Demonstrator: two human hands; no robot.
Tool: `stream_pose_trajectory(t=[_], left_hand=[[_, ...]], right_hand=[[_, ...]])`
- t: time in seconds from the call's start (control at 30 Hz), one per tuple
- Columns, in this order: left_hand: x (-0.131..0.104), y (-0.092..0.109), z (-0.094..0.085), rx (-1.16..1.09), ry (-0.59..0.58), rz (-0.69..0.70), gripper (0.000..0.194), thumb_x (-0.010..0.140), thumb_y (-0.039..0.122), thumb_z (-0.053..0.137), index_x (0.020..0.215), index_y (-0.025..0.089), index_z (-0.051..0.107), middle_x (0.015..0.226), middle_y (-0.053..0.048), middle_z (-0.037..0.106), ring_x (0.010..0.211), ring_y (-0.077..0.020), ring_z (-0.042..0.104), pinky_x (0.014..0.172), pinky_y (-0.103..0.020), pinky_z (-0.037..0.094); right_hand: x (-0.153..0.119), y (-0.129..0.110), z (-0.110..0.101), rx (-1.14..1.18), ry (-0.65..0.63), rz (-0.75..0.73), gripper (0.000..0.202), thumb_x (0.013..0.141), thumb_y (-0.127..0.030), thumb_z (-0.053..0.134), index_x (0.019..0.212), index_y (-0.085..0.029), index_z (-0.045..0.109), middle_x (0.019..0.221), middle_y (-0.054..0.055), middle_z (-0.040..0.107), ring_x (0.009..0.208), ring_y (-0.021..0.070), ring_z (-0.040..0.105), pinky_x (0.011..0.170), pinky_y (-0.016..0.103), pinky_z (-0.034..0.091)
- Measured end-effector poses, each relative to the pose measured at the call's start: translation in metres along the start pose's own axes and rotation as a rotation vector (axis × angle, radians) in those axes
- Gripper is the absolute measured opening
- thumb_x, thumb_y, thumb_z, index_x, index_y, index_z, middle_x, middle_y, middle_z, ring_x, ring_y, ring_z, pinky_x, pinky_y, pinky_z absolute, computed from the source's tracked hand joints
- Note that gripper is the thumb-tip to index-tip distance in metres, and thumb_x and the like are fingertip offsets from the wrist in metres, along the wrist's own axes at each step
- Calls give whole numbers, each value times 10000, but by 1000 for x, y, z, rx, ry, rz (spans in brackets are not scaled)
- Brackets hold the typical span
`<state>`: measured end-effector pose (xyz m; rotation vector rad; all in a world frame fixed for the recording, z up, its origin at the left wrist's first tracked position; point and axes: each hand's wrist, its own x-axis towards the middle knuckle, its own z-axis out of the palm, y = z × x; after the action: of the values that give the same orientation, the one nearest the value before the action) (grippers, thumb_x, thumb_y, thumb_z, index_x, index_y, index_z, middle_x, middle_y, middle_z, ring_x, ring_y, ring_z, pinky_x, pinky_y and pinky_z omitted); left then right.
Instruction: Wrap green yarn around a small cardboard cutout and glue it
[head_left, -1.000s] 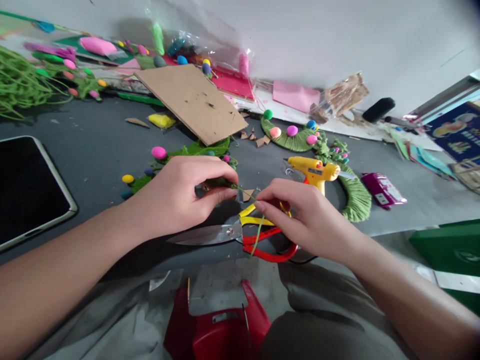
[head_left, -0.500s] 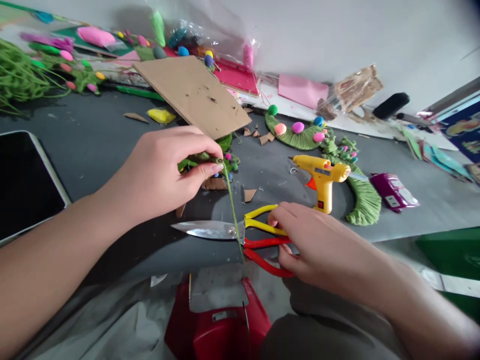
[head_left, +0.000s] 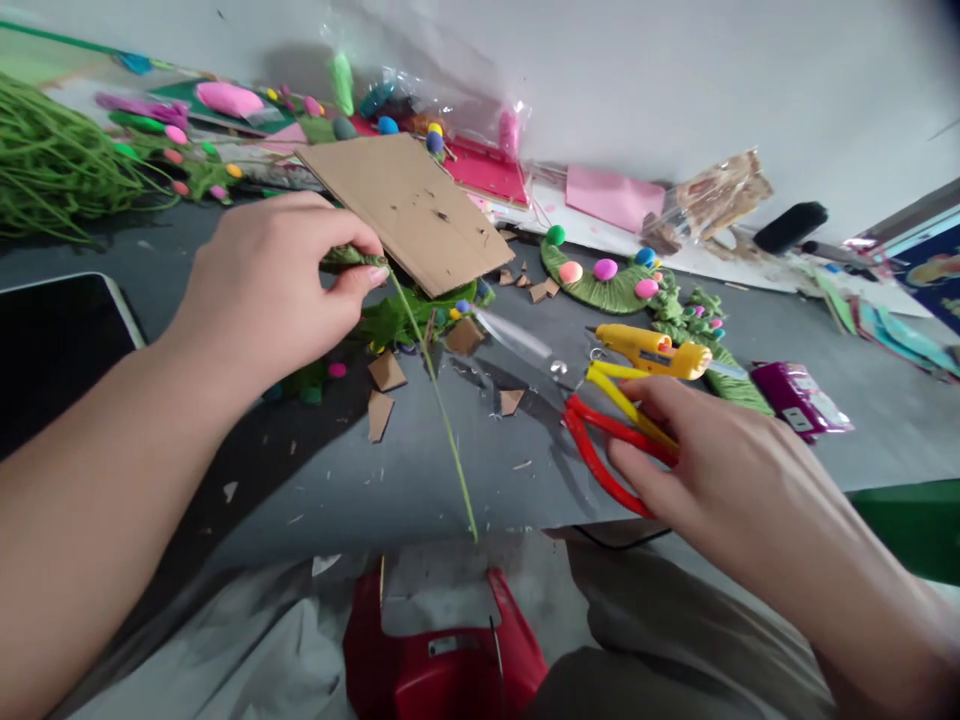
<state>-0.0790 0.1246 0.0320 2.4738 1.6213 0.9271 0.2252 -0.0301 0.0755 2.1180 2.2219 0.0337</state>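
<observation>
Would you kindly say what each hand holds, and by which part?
Right hand: scissors, by the handles. Left hand: green yarn, pinched at its upper end, and a dark-green piece, partly hidden.

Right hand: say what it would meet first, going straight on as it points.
The scissors in the right hand would probably meet the beaded green piece first; depth is unclear, they might pass above.

On the scissors [head_left: 559, 369] we see shiny metal blades [head_left: 517, 338] and plastic-looking handles [head_left: 615, 428]; the green strand [head_left: 441, 400] looks matt and fibrous, the cardboard [head_left: 397, 205] at upper centre dull and papery, the glue gun [head_left: 652, 350] glossy plastic, the counter [head_left: 337, 490] matt.
</observation>
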Motion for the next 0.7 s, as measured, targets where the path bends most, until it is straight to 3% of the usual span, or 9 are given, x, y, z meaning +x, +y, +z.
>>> stream_pose_trajectory(t=[0.13,0.33,0.5,0.7], left_hand=[[5,-6,3,-60,-13,-46,274,847,428,674,1026,241,761,1082,-28,691,1006,-262,613,910,-439,440],[4,0,6,-243,-23,136,114,884,339,671,960,285,737,1041,-9,723,908,-207,655,757,-337,493],[1,4,6,-283,-36,192,97,919,322,654,985,296,720,1089,-3,723,977,-211,671,803,-320,518],[0,1,6,-250,-41,239,121,936,298,645,1016,261,727,1117,-31,727,984,-214,676,865,-360,533]], right_hand=[[2,-2,0,23,89,5,262,877,-495,583,824,-254,494,548,20,557,459,211,533,483,296,219],[12,-11,5,31,-34,-43,372,907,-581,540,756,-259,432,548,-1,557,462,183,495,484,288,207],[26,-10,11,37,-42,3,445,888,-676,489,743,-259,429,548,-13,566,478,174,452,488,287,236],[30,-13,13,89,-60,-51,461,895,-681,477,723,-254,444,512,-21,527,473,160,423,486,278,235]])
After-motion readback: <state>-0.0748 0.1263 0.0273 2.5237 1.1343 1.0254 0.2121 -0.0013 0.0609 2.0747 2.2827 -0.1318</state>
